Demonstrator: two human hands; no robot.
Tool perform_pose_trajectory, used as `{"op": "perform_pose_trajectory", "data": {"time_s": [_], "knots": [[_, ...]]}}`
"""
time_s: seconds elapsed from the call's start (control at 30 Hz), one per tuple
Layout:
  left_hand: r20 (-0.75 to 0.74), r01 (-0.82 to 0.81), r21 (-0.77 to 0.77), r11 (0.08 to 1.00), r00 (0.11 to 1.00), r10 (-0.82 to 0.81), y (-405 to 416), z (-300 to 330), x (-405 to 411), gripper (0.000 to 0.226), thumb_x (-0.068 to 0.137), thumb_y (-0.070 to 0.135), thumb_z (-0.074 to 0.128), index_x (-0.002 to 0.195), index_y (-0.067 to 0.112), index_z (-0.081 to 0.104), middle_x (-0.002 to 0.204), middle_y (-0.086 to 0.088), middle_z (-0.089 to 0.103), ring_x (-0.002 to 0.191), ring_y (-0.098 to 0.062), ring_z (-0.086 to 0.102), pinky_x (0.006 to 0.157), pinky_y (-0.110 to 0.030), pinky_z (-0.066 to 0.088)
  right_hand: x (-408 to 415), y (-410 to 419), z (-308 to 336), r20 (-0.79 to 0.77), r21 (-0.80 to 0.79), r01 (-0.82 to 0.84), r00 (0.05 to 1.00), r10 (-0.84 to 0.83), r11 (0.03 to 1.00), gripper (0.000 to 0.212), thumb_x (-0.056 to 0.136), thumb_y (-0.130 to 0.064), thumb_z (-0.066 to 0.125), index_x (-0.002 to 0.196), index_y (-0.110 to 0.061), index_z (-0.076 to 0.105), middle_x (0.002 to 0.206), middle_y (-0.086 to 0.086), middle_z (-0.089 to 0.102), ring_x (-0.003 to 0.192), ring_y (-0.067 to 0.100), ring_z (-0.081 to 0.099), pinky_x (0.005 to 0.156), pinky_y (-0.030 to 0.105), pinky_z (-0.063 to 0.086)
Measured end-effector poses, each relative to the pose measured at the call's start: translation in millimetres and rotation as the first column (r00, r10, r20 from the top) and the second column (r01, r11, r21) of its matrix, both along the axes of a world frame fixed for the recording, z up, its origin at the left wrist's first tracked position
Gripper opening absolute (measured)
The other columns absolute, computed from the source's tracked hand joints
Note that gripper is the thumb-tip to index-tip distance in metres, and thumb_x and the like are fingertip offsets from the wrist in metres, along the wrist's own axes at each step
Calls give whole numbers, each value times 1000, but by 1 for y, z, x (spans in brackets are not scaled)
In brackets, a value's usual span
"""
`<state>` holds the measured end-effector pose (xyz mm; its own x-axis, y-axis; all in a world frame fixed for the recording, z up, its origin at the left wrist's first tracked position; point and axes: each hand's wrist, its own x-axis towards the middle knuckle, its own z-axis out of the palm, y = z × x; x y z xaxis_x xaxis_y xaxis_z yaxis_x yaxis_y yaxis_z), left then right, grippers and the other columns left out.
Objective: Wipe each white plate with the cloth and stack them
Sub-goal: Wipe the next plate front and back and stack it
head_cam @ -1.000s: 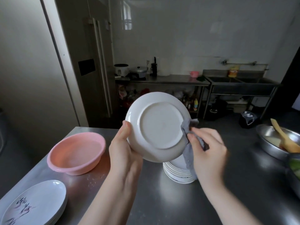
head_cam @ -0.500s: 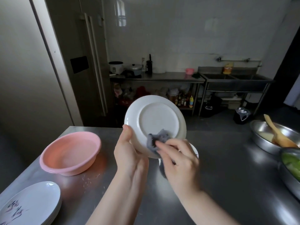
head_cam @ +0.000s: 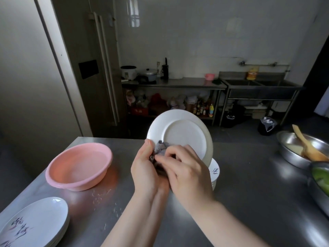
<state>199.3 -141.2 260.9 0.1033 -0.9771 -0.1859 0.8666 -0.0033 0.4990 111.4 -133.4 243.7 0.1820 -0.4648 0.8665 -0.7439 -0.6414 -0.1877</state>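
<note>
I hold a white plate point(head_cam: 183, 134) upright above the steel table, its underside facing me. My left hand point(head_cam: 146, 168) grips its lower left rim. My right hand point(head_cam: 188, 172) pinches a grey cloth point(head_cam: 161, 147) against the plate's lower edge, right beside my left thumb. Behind and below my hands stands a stack of white plates point(head_cam: 214, 172), mostly hidden by my right hand. A second stack of white plates with dark brush marks point(head_cam: 33, 223) lies at the table's near left corner.
A pink plastic basin point(head_cam: 78, 168) sits on the steel table point(head_cam: 249, 202) left of my hands. At the right edge are a metal bowl with a wooden spatula point(head_cam: 306, 148) and a bowl of green food point(head_cam: 322, 177). Shelves and a sink stand against the far wall.
My right hand has carried the cloth from the plate's right rim down and leftward to its lower left edge, close to my left thumb. The plate has turned a little to the right.
</note>
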Motion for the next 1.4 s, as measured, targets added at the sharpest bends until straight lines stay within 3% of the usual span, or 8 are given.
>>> {"op": "perform_pose_trajectory", "data": {"time_s": [0.2,0.43,0.6,0.77,0.9,1.07,1.23,1.4], "knots": [[81,-99,62,993,992,94,-8,8,17,37,97,31,58,121,3,64,104,-14,74,79,-20,74,56,-30,58,-32,-1,-34,178,-60,25,984,-14,998,16,82,-4,69,91,-15,78,83,-1,65,72,20,57,59,33,49],[185,-145,-22,989,972,146,-5,-1,15,19,98,23,55,96,16,73,90,4,77,80,-7,73,61,-25,56,-68,-25,-13,568,144,42,815,-117,989,25,82,-4,71,95,-26,73,91,-12,62,84,1,60,74,11,44],[242,-112,-62,992,962,124,0,-8,3,23,96,25,56,98,14,76,99,-2,76,87,-11,72,64,-25,58,-58,-31,17,427,97,139,889,-167,986,19,81,-8,70,95,-19,77,90,-7,63,86,13,61,77,24,48],[240,-49,-55,997,969,61,-1,-7,-1,29,97,22,54,106,2,72,110,-19,71,100,-27,70,85,-37,58,-21,-14,13,233,73,81,968,-96,994,20,79,-7,69,94,-17,77,88,-3,67,81,23,60,72,31,48],[188,-42,-19,999,981,44,-6,-7,16,36,97,29,54,115,0,66,108,-22,71,97,-32,71,72,-38,61,-24,-3,-3,47,14,-5,999,5,1000,18,81,-6,68,91,-18,77,83,-4,65,74,21,57,59,34,49],[250,-114,-33,993,961,118,-8,-13,25,20,95,25,58,95,15,75,102,-2,75,88,-12,72,76,-33,54,-53,-11,-6,227,-1,114,968,-111,993,17,80,-3,69,91,-12,78,87,-1,67,78,24,60,68,34,51],[355,-90,-81,993,928,113,0,-23,21,25,93,28,59,80,21,80,96,2,75,87,-10,71,85,-34,51,-59,-27,23,456,140,71,881,-128,988,18,83,-6,70,94,-18,77,89,-6,64,85,12,62,75,20,47],[428,-65,-95,993,898,99,3,-26,9,26,73,33,68,85,10,69,89,-9,70,77,-18,66,67,-28,53,-42,-32,47,314,212,32,944,-99,977,15,84,-13,69,92,-24,77,91,-9,64,89,14,60,75,30,50]]}}
